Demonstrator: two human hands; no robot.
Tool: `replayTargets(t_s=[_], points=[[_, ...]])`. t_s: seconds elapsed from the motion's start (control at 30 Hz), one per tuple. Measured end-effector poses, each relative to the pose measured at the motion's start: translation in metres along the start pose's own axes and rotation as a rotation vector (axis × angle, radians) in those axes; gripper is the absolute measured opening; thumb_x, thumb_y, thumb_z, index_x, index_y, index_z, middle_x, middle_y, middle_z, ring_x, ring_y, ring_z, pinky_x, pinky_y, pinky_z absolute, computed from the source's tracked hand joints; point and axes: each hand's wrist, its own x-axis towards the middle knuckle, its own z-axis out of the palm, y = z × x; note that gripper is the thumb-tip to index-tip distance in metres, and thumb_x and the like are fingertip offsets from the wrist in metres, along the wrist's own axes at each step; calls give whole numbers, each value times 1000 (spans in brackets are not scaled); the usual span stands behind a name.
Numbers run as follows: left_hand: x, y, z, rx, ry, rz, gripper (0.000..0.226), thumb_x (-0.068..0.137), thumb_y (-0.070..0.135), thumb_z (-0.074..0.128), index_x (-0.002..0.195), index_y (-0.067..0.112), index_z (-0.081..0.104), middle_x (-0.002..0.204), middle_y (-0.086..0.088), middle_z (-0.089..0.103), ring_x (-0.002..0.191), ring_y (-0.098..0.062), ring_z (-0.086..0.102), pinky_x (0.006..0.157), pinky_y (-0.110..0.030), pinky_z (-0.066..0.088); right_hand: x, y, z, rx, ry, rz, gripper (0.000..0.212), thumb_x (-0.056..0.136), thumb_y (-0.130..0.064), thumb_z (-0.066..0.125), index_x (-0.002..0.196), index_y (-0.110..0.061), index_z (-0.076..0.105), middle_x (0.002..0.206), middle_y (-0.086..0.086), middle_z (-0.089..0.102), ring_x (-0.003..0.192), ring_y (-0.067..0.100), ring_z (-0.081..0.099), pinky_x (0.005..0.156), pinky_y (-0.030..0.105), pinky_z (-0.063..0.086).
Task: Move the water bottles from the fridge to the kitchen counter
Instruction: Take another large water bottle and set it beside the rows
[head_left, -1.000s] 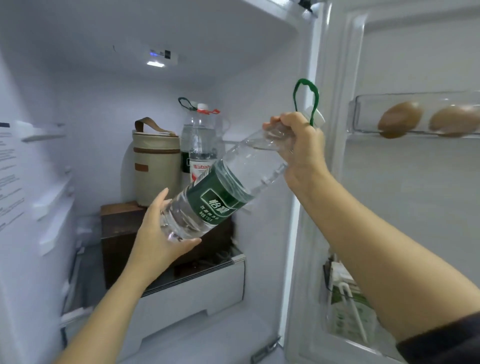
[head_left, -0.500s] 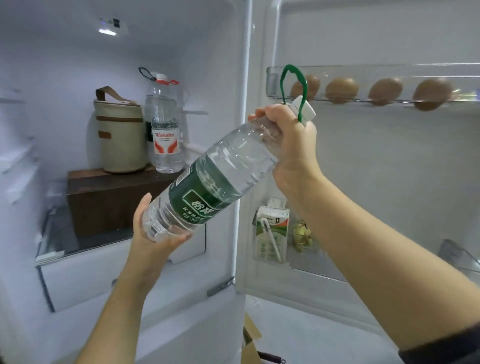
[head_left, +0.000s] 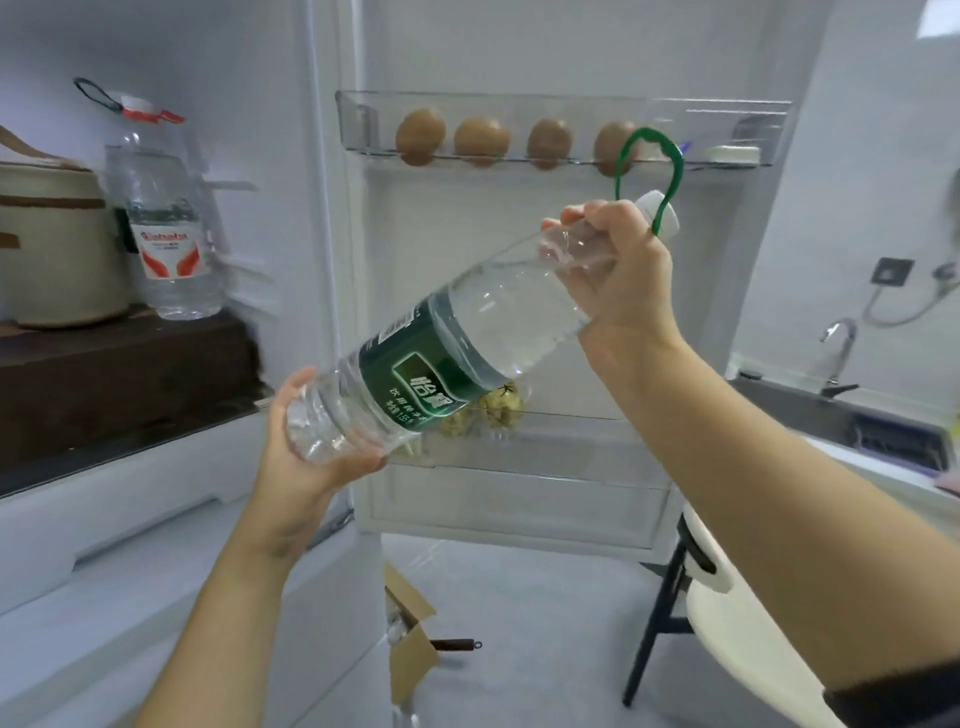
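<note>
I hold a big clear water bottle (head_left: 447, 353) with a dark green label, tilted, in front of the open fridge door. My right hand (head_left: 618, 280) grips its neck just below the white cap and green carry loop. My left hand (head_left: 306, 457) cups its base from underneath. A second water bottle (head_left: 166, 228) with a red-and-white label and red cap stands upright inside the fridge at the left, on a dark wooden box (head_left: 119, 379). The kitchen counter (head_left: 883, 467) with its sink shows at the far right.
A beige insulated bag (head_left: 52, 244) stands next to the bottle in the fridge. The door shelf (head_left: 561, 156) carries several eggs. A white chair (head_left: 727, 618) stands below the counter, a cardboard box (head_left: 410, 644) lies on the floor, and a faucet (head_left: 839, 353) rises over the sink.
The green-label bottle, held in both hands, has come out of the fridge compartment and moved right, across the door. My view has swung right, bringing the counter and sink into sight.
</note>
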Motion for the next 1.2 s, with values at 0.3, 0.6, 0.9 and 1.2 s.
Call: replayTargets(t_s=[0.3,0.6,0.9,1.2], points=[[4,-45,79,-53,-224,-101,99,53,-2,90,130,40,44,130,0,57,115,-29,61,94,-59,49,-29,-53,-98,-51,143,-69,34,83,-7,53,52,-15,62,63,0,61,68,17,64,84,41,50],[-20,-82,162,-124,-486,-249,95,54,-10,84,126,39,45,118,8,59,105,-22,65,85,-44,57,-96,-99,-177,-215,495,-154,43,92,-11,48,54,-19,66,65,-3,65,74,15,66,85,34,48],[-68,-108,246,-210,-775,-392,97,55,-6,88,127,44,45,130,4,51,109,-28,63,84,-49,57,-180,-159,-230,-353,810,-279,45,90,-10,51,49,-18,70,60,-4,66,63,15,64,78,33,50],[-164,-104,349,-237,-982,-463,97,48,10,89,125,52,46,139,1,46,116,-30,59,92,-52,52,-290,-250,-270,-378,1060,-383,22,89,-8,52,71,-9,63,61,0,67,59,14,66,67,30,55]])
